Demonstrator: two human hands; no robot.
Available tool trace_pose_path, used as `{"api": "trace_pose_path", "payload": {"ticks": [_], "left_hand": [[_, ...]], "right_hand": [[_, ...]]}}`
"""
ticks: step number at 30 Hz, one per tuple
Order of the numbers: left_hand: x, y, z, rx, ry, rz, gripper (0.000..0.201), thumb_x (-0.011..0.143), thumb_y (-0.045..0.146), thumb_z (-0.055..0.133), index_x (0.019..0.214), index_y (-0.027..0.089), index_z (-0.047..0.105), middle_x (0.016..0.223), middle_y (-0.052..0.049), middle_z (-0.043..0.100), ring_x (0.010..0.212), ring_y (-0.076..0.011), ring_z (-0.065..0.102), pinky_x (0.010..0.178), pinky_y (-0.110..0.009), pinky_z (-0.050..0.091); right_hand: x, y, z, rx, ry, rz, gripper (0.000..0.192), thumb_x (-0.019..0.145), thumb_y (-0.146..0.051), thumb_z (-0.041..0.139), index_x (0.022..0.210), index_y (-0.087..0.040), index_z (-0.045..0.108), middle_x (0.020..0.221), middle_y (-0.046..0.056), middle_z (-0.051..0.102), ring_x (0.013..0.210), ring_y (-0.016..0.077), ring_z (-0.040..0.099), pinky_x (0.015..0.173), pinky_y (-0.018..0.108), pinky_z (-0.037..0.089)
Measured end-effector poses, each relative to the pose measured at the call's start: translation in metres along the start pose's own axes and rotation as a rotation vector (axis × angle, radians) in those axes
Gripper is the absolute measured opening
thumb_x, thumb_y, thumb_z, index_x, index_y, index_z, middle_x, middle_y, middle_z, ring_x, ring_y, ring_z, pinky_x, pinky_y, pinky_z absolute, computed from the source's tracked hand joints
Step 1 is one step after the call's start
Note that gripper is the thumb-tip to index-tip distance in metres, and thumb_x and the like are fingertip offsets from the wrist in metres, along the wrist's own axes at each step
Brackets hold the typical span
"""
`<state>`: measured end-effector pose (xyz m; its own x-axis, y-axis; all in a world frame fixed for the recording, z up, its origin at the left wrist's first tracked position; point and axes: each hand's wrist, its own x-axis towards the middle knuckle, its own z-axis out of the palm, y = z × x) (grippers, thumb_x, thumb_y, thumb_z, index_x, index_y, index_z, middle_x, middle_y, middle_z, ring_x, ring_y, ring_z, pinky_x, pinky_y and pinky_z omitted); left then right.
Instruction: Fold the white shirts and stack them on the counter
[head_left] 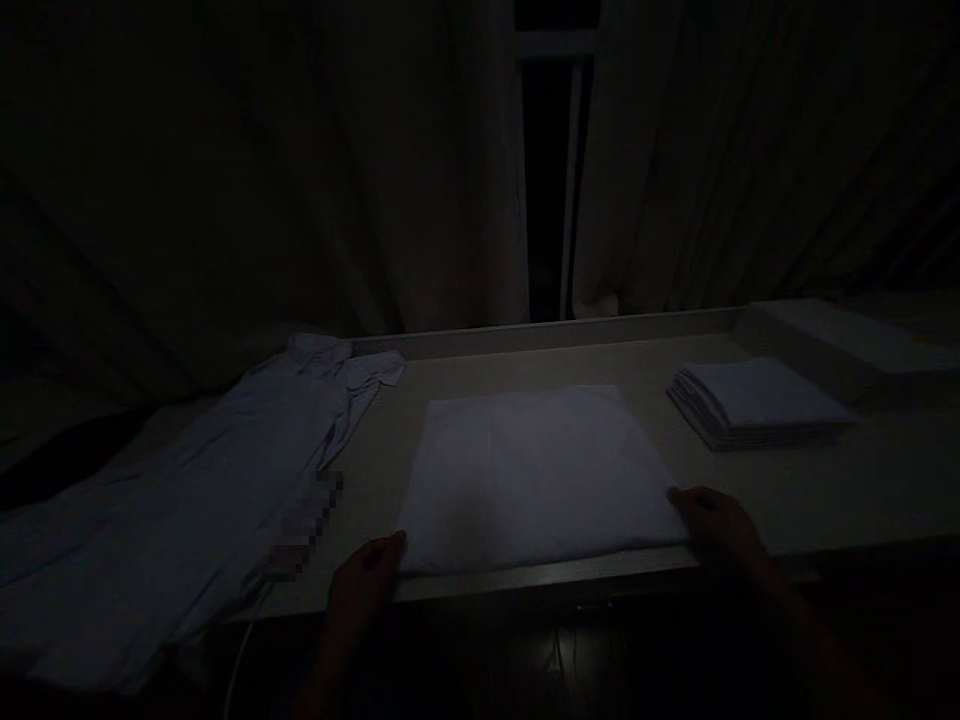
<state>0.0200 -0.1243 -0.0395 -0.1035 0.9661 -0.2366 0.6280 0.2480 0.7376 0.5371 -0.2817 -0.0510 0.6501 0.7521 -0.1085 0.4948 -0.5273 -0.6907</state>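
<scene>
A white folded cloth (525, 480) lies flat on the pale table, its near edge close to the table's front edge. My left hand (367, 575) pinches its near left corner between thumb and fingers. At the near right corner, my right hand (716, 520) has its fingers closed on the cloth in the same way. To the right sits a stack of folded white cloths (757, 400), apart from my right hand. The dim light hides the cloth's finer detail.
Loose pale garments or cloths (225, 480) are heaped on the left, hanging over the front edge. Beside them lies a blurred-out object (304, 530) with a white cable (244, 645). A pale box-like block (847, 340) stands at the right. Dark curtains (420, 180) hang behind the table (555, 355).
</scene>
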Motion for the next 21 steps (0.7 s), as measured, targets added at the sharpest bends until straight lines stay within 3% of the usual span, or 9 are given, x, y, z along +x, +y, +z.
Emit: {"api": "trace_pose_path", "payload": {"ticks": [3,6,9,12,18,21], "left_hand": [[0.001,-0.013,0.002,0.069,-0.031,0.021,0.054,0.071,0.065,0.054,0.095,0.02,0.07,0.097,-0.005,0.073,0.094,-0.0266,0.066,0.08,-0.032,0.049],[0.003,-0.025,0.006,0.242,0.059,0.098,0.055,0.074,0.067,0.049,0.087,0.018,0.07,0.098,-0.01,0.072,0.092,-0.0275,0.065,0.081,-0.034,0.047],[0.002,-0.027,0.009,0.452,0.064,0.185,0.054,0.079,0.065,0.041,0.068,0.019,0.066,0.086,-0.012,0.07,0.086,-0.0289,0.064,0.076,-0.036,0.045],[-0.002,-0.023,0.011,0.566,0.032,0.196,0.053,0.081,0.063,0.035,0.062,0.021,0.063,0.075,-0.013,0.068,0.08,-0.0305,0.064,0.071,-0.037,0.042],[-0.006,-0.022,0.011,0.561,0.046,0.203,0.049,0.083,0.058,0.033,0.065,0.022,0.061,0.078,-0.013,0.069,0.079,-0.0304,0.064,0.069,-0.037,0.043],[-0.013,-0.02,0.011,0.568,0.18,0.252,0.046,0.083,0.053,0.037,0.083,0.017,0.066,0.088,-0.015,0.069,0.088,-0.0313,0.064,0.079,-0.039,0.045]], "right_hand": [[-0.01,0.013,-0.002,0.034,-0.012,-0.057,0.047,0.073,-0.063,0.056,0.075,-0.02,0.072,0.081,0.008,0.073,0.078,0.0267,0.067,0.065,0.031,0.048],[-0.012,0.02,0.001,0.048,0.053,-0.044,0.046,0.073,-0.062,0.054,0.075,-0.02,0.072,0.08,0.009,0.073,0.077,0.0267,0.067,0.067,0.032,0.048],[-0.009,0.02,0.006,-0.048,0.092,-0.035,0.043,0.076,-0.058,0.052,0.072,-0.02,0.072,0.079,0.01,0.073,0.076,0.0264,0.067,0.067,0.032,0.047],[-0.007,0.016,0.011,-0.222,0.122,-0.083,0.039,0.079,-0.049,0.05,0.069,-0.019,0.072,0.08,0.012,0.073,0.078,0.0253,0.067,0.069,0.031,0.045],[-0.012,0.005,0.016,-0.462,0.161,-0.061,0.032,0.081,-0.04,0.051,0.074,-0.017,0.072,0.087,0.014,0.071,0.082,0.0261,0.065,0.068,0.032,0.043],[-0.02,-0.006,0.018,-0.481,0.308,-0.087,0.032,0.082,-0.036,0.051,0.091,-0.013,0.071,0.097,0.018,0.069,0.093,0.03,0.063,0.078,0.037,0.044]]}}
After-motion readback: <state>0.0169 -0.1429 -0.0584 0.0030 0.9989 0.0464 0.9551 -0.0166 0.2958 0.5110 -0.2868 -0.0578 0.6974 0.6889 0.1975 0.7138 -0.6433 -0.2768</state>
